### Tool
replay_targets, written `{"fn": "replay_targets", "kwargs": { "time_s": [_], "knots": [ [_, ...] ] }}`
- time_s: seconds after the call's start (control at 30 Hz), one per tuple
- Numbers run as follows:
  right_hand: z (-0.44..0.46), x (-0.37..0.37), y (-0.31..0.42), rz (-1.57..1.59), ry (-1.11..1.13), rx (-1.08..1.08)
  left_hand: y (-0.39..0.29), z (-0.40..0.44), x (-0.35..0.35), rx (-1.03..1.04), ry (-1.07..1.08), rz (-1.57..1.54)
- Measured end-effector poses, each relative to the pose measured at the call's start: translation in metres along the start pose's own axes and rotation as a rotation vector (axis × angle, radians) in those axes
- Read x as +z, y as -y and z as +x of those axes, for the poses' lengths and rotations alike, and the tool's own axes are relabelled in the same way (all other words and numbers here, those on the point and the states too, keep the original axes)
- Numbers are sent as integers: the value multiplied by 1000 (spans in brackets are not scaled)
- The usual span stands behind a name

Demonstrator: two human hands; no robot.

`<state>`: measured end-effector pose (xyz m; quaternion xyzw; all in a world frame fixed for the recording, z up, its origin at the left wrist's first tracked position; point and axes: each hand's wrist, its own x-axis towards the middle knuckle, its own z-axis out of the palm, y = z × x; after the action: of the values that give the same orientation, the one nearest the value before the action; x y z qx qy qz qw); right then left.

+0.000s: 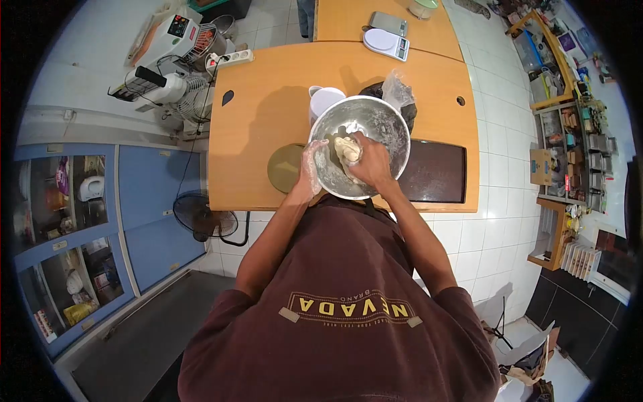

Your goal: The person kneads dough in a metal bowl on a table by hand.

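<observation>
Nearest me, past my maroon shirt (335, 254), the steel bowl (392, 134) sits close to the table's near edge; I read the clock from its centre, twelve straight ahead. My left hand (309, 169), pale with flour, lies against the rim at eight o'clock, thumb over the edge; the other fingers are partly hidden, so I cannot tell whether they grip. My right hand (372, 163) comes in from five o'clock and is closed around the dough (347, 149), which lies inside the bowl, just toward nine from the centre.

As I judge it, the mixing is well along: the dough already holds as one lump. Its surface looks uneven rather than smooth, and whitish streaks on the bowl's wall are not gathered in, so that part seems undone.

At eight to nine o'clock, outside the bowl, is an olive-toned round (284, 167); at four, a dark tray (435, 171). Farther out, a white jug (326, 100) stands at eleven and a clear plastic bag (399, 90) at one. Farthest, just past twelve, is a white scale (383, 41).
</observation>
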<state>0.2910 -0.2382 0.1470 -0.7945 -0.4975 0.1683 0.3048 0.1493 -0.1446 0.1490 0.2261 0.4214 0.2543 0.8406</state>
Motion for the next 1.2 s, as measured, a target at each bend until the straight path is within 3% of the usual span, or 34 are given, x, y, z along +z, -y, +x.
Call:
{"fn": "replay_targets", "kwargs": {
  "time_s": [0.1,0.2,0.3,0.4,0.43,0.57,0.67,0.7,0.8,0.93,1.03,1.2],
  "knots": [
    [-6,11,3,96,-128,35,9,17,-11,73,10,5],
    [-11,14,4,256,-169,17,-15,-9,19,-24,-25,-65],
    [-20,-5,16,327,34,63,-18,-10,14,-21,46,-75],
    [-28,-6,16,266,166,41,-19,-8,10,-72,43,-142],
    [-26,-11,20,74,222,17,-17,-5,3,-56,62,-132],
    [-10,-29,18,70,246,-198,-11,2,-15,-14,63,-199],
    [3,-52,38,-212,323,-212,-9,2,-23,18,81,-121],
    [6,-49,39,-197,278,-236,-4,6,-30,37,94,-81],
    [17,-18,32,-177,439,-169,3,12,-45,11,112,-111],
    [4,8,31,-149,296,-253,-13,-15,-33,-11,112,-176],
    [6,-1,36,-120,591,-258,-4,0,-58,-4,116,-213],
    [-2,8,27,-118,481,-296,-8,-18,-55,-12,-2,-296]
  ]
}}
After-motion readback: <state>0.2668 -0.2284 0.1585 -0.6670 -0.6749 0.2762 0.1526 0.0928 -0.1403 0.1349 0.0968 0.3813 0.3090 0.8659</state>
